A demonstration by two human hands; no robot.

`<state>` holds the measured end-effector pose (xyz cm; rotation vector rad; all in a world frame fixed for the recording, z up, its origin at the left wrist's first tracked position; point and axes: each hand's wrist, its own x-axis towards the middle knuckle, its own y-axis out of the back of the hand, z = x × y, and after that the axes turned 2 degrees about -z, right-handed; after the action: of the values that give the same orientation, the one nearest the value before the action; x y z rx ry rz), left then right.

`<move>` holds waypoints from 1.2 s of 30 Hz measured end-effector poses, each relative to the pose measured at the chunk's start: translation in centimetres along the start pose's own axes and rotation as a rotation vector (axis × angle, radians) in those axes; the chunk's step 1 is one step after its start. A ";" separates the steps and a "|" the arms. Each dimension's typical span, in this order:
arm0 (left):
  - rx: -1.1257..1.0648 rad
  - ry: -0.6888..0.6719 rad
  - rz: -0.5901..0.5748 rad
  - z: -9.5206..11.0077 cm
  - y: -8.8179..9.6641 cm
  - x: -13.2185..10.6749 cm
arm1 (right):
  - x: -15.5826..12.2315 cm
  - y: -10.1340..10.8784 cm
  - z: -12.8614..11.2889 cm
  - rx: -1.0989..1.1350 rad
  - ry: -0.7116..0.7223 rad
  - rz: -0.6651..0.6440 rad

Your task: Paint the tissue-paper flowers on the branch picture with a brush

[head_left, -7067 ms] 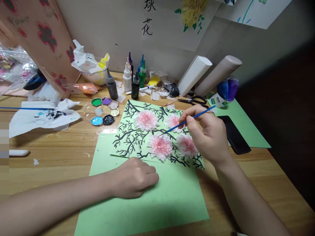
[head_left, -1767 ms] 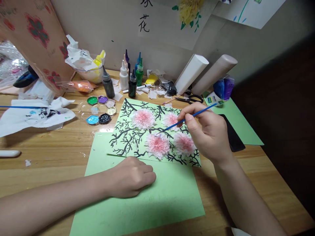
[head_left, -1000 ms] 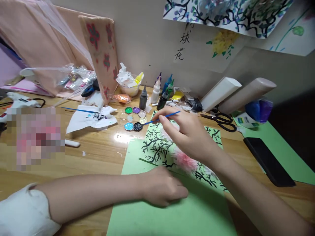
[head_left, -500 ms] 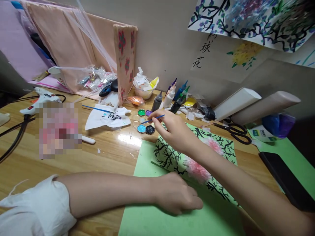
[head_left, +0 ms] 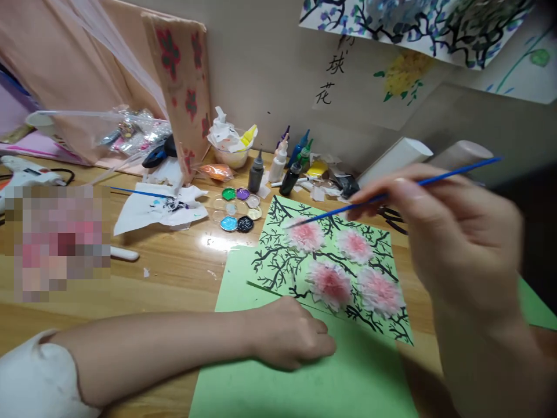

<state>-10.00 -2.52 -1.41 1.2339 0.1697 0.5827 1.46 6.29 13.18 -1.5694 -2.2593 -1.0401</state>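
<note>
My right hand (head_left: 456, 232) is raised near the camera, fingers pinched on a thin blue paintbrush (head_left: 369, 200) whose tip hovers above the upper left pink paper flower (head_left: 306, 234). The green artwork sheet (head_left: 282, 255) bears black painted branches and several pink flowers. My left hand (head_left: 289, 334) is curled with knuckles down on the larger green paper (head_left: 304, 383), at the artwork's near edge. A round paint palette (head_left: 237, 209) with green, purple, blue and black wells lies left of the artwork.
Paint bottles (head_left: 278, 165) stand by the wall, beside a bowl of crumpled tissue (head_left: 228, 142). A stained tissue with another blue brush (head_left: 159, 206) lies to the left. Scissors (head_left: 389, 215) and two paper rolls (head_left: 400, 157) are behind my right hand. A glue gun (head_left: 26, 171) lies far left.
My right hand has swung the brush from the black palette well back to the right, above the artwork. The view has turned slightly right. My left hand stays put.
</note>
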 end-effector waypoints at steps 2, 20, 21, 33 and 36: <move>-0.011 -0.006 0.009 0.0 0.0 0.0 | -0.4 1.6 0.1 -0.011 0.014 0.164; -0.005 0.006 0.010 0.1 0.8 0.4 | -0.2 3.5 4.0 -0.452 -0.126 -0.392; -0.006 0.003 0.014 0.1 0.8 0.4 | -0.2 3.5 4.0 -0.459 -0.125 -0.398; 0.012 0.000 0.005 0.2 0.8 0.3 | -0.3 3.4 4.2 -0.496 -0.120 -0.403; 0.012 0.000 0.002 0.1 0.9 0.4 | -0.3 3.4 4.3 -0.494 -0.113 -0.405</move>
<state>-9.87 -2.24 -0.43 1.2460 0.1722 0.5839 5.48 9.47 11.37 -1.3712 -2.6058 -1.7699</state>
